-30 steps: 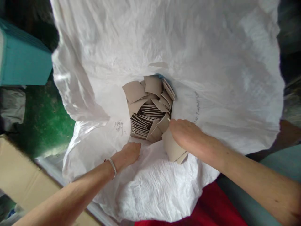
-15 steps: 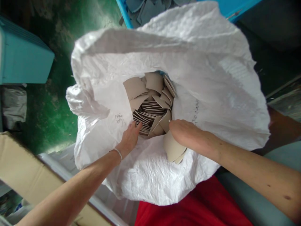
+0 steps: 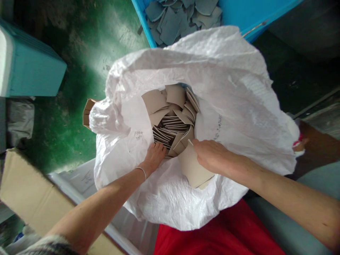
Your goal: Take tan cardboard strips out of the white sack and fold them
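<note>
A big white woven sack [image 3: 233, 102] stands open in front of me, its mouth rolled down. Inside lies a pile of tan curved card pieces [image 3: 170, 113], several stacked on edge. My left hand [image 3: 155, 156], a thin bracelet on its wrist, reaches into the near side of the opening with its fingers on the stacked pieces; the fingertips are hidden among them. My right hand [image 3: 209, 156] is closed on a small stack of the same tan pieces [image 3: 192, 168], held at the sack's near rim.
A blue crate [image 3: 239, 14] of grey-blue cut pieces [image 3: 180, 17] stands beyond the sack. A teal box [image 3: 26, 67] sits at the left on the green floor [image 3: 79, 53]. A cardboard box [image 3: 23, 191] lies at the lower left. Red cloth [image 3: 212, 237] shows below the sack.
The sack's far rim has dropped lower, uncovering the blue crate. My left hand has gone from the sack's rim into the opening, onto the stacked pieces. My right hand kept its stack.
</note>
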Tool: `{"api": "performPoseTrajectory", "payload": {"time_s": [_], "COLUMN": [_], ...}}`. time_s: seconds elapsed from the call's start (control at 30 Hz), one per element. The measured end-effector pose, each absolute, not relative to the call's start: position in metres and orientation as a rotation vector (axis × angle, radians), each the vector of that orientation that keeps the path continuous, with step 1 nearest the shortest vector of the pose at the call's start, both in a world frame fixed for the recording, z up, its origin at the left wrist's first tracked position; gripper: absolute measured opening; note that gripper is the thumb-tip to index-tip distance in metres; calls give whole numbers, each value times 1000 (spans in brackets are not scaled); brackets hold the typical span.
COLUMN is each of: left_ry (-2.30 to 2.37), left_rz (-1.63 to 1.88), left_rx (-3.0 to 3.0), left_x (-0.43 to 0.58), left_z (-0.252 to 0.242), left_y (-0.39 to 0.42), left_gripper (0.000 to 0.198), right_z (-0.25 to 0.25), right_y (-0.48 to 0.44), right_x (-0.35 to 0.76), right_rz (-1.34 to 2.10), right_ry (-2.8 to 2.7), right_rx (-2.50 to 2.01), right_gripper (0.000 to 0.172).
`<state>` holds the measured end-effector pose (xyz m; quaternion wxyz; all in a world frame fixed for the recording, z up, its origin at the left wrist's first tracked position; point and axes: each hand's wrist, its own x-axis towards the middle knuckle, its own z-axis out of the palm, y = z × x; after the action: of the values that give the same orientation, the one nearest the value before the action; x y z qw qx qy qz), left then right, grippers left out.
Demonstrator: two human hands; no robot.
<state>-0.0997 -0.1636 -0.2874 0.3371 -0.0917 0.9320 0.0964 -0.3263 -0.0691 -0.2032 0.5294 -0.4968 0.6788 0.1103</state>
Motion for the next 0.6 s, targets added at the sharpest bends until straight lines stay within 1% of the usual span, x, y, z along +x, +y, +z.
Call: {"api": "performPoseTrajectory", "payload": {"time_s": [0.13,0.6], "left_ry": [2453,2421], "left_rz": [251,221], "left_rx": [-201,-187], "left_x": [-101,-98], "left_z": [-289,-298], "left_y": [-166,-165], "left_gripper": [11,9], "right_z": [-200,-194], "right_y": [-68,-74], "right_x": [-331,-341], "right_rz": [273,264], "right_ry": [1627,1851], "right_rx": [-1186,-1122], "right_gripper": [35,30]}}
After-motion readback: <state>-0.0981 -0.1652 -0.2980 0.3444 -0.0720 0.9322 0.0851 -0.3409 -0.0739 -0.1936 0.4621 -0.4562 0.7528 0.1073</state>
